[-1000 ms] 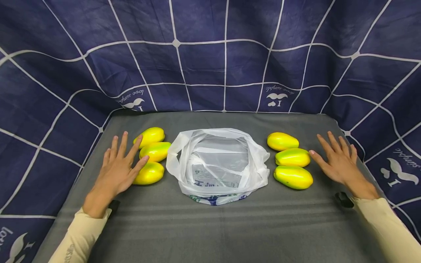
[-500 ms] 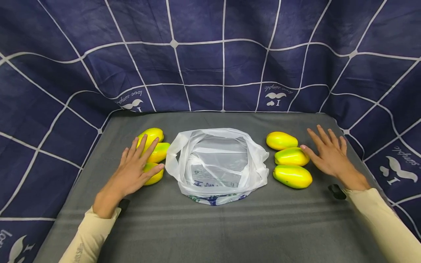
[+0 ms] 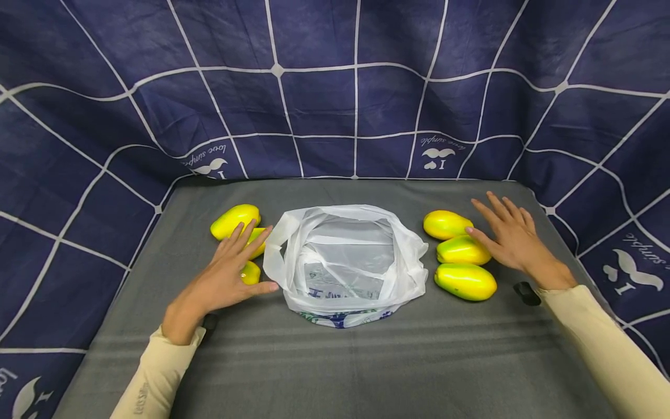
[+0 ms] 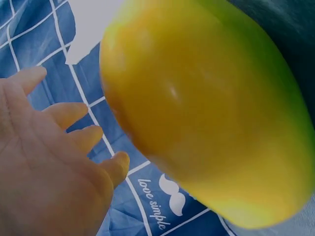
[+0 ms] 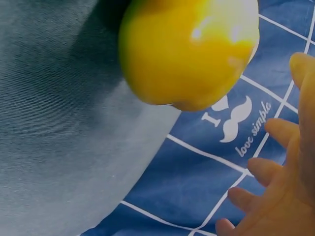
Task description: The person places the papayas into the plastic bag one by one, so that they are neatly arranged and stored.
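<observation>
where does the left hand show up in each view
Head: the left hand is left of the bag.
Left wrist: at the lower left, palm showing.
Right wrist: not in it; the right hand is at the right edge.
Shared landmark: the blue cloth with its "love simple" print.

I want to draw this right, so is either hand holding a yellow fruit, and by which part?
Nothing is held. The left hand and right hand are open, with no fingers curled around the yellow fruits near them.
</observation>
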Tool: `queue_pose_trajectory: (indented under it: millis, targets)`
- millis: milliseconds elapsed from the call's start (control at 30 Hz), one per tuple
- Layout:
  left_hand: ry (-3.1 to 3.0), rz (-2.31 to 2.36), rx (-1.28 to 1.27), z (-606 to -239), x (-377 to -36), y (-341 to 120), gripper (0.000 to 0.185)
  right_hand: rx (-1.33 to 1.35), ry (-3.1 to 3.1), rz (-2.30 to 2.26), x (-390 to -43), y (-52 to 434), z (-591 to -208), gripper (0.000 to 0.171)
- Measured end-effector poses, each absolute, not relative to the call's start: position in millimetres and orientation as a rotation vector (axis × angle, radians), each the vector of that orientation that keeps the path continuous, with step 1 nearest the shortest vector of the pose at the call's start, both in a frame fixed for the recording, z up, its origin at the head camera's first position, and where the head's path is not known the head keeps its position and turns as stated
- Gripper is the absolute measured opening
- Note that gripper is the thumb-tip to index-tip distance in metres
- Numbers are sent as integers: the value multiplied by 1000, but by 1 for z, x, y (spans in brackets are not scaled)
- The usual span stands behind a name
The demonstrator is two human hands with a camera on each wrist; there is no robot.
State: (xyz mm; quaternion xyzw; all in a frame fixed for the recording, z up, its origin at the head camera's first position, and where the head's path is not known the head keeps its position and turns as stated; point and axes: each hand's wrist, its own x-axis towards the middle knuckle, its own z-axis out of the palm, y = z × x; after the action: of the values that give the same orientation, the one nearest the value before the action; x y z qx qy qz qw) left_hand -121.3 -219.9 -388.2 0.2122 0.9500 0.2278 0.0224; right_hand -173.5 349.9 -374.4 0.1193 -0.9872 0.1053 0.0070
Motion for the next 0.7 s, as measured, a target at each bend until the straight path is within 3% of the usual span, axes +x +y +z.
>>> queue_pose_trajectory:
  millis: [433, 700]
  targets:
    - [2871, 780, 706, -389, -130, -207, 117, 522, -3121, 364, -193, 333, -368, 70]
    - [2800, 849, 701, -389, -133, -204, 121, 772, -3099, 489, -208, 332, -373, 62]
